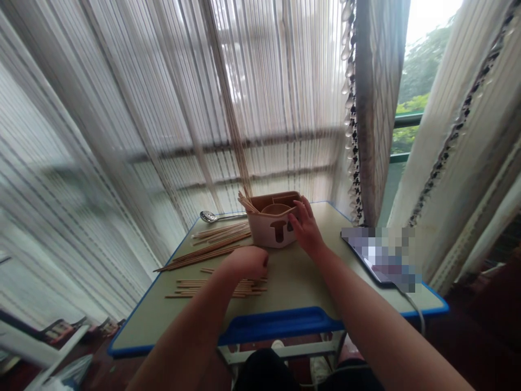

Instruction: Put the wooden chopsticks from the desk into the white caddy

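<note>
My left hand (249, 260) is closed, knuckles up, just above loose chopsticks (191, 289) at the near side of the desk. Its fingertips are turned down and hidden, so what they hold cannot be made out. At the right corner of a white and brown storage box (266, 231) is my right hand (305, 225), thumb on the front wall and fingers at the rim. The box has dividers inside and dark cut-out shapes on its front. A bunch of thin sticks (246, 202) leans out of its left end.
Longer wooden chopsticks (199, 256) and more sticks (222, 233) lie left of the box. A slotted metal spoon (208, 216) is behind them. A phone (374, 260) with a cable lies on the right of the blue-edged desk (140, 320). Sheer curtains (171, 108) hang close behind.
</note>
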Motion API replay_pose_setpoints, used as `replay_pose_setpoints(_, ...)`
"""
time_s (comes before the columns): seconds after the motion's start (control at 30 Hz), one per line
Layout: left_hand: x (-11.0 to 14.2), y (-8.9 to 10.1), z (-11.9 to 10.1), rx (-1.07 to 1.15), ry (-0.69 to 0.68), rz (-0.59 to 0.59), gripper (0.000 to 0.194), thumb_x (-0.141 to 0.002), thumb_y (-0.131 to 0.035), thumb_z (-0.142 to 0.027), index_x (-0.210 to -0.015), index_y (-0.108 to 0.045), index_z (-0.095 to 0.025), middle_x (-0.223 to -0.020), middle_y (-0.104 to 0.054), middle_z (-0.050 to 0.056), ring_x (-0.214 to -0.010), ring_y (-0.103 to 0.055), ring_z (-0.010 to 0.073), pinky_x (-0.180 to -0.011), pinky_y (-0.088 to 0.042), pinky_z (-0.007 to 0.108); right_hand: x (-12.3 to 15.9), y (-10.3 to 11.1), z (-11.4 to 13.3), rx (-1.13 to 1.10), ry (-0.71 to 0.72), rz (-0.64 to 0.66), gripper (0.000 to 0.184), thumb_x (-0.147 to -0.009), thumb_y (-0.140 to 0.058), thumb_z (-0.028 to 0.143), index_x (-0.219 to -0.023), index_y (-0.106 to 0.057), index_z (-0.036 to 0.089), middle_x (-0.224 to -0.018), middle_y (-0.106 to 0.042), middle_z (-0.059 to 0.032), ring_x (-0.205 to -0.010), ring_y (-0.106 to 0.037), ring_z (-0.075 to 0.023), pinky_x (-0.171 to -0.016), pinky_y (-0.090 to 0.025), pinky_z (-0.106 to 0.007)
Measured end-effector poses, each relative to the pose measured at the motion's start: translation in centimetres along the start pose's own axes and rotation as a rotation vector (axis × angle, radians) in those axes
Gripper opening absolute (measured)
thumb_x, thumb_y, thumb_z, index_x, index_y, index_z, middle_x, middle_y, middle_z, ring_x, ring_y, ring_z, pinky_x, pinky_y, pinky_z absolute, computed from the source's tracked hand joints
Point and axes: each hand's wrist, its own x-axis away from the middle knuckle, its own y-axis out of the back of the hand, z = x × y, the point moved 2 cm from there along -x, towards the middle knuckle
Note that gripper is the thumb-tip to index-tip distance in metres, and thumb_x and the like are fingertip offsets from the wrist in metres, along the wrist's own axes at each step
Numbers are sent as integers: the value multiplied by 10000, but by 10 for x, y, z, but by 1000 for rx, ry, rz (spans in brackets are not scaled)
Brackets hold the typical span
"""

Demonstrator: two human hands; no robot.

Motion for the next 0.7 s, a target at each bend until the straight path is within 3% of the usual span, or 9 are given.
replay_pose_setpoints(0.2, -3, -3, -7, -11, -109, 111, 263, -664, -529, -201, -856, -708, -195, -837, -702, 70, -719, -611, 192, -639, -453, 276, 0, -1, -3, -10, 12, -8, 452, -893, -430, 423, -1299, -439, 226, -1486, -268, -86, -1360, -289, -212, -1111, -293, -412)
replay_pose_setpoints(0.37, 3, 4, -1, 17, -139, 104, 283, -734, -509, -308, -883, -707, -171, -856, -699, 78, -707, -598, 182, -633, -451, 274, 0, -1, -4, -5, 2, -3, 462, -894, -424, 434, -1305, -435, 223, -1486, -270, -87, -1367, -276, -219, -1114, -285, -424)
replay_pose_setpoints(0.47, 7, 7, 6, 91, -195, 162, 338, -664, -614, -318, -975, -688, -209, -917, -700, 37, -743, -604, 169, -643, -450, 249, 1, -1, -4, -3, 1, -6, 467, -888, -437, 429, -1308, -434, 223, -1489, -265, -85, -1361, -288, -221, -1112, -292, -418)
replay_pose_setpoints(0.7, 0, -2, 10, 32, -145, 183, 264, -616, -617, -226, -855, -728, -213, -789, -700, 28, -659, -588, 170, -597, -442, 262, 1, -2, -7, -7, 9, -11, 467, -883, -451, 425, -1304, -431, 222, -1484, -267, -92, -1355, -300, -225, -1098, -315, -420)
